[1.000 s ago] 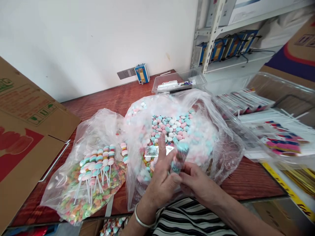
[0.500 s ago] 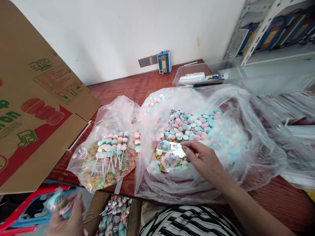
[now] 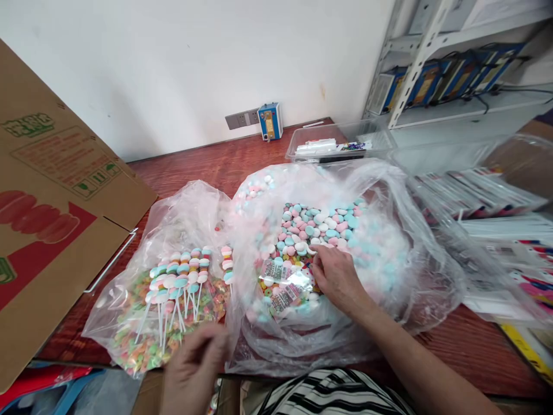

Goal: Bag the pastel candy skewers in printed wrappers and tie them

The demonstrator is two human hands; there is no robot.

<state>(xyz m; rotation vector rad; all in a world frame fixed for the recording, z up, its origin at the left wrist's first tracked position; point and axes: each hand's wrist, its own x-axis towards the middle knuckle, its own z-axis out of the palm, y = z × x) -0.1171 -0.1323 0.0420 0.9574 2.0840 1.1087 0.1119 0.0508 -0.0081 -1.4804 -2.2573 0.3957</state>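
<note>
My right hand (image 3: pixel 339 279) reaches into the big clear bag (image 3: pixel 276 357) of pink, white and blue round candies (image 3: pixel 317 225). Its fingers are bent together at the candies, beside clear labelled wrappers (image 3: pixel 285 297); what they pinch, if anything, is hidden. Blurred by motion, my left hand (image 3: pixel 196 369) hovers at the table's front edge, below the candy skewers (image 3: pixel 179 276) on white sticks; its fingers are too smeared to read. Those skewers lie on a second clear bag, filled with coloured ring candies (image 3: pixel 142 346). One more skewer (image 3: pixel 227 265) lies between the two bags.
A large cardboard box (image 3: pixel 64 173) stands at the left. At the back are a blue device (image 3: pixel 271 122) by the wall sockets and a clear plastic bin (image 3: pixel 298 138). Bins of flat printed packs (image 3: pixel 488 196) and a metal shelf (image 3: pixel 415 69) stand at the right.
My left hand has come up and right from the lower left; the wrapped candy it held there no longer shows. My right hand's fingers have shifted from the wrappers toward the candies. The view has turned right.
</note>
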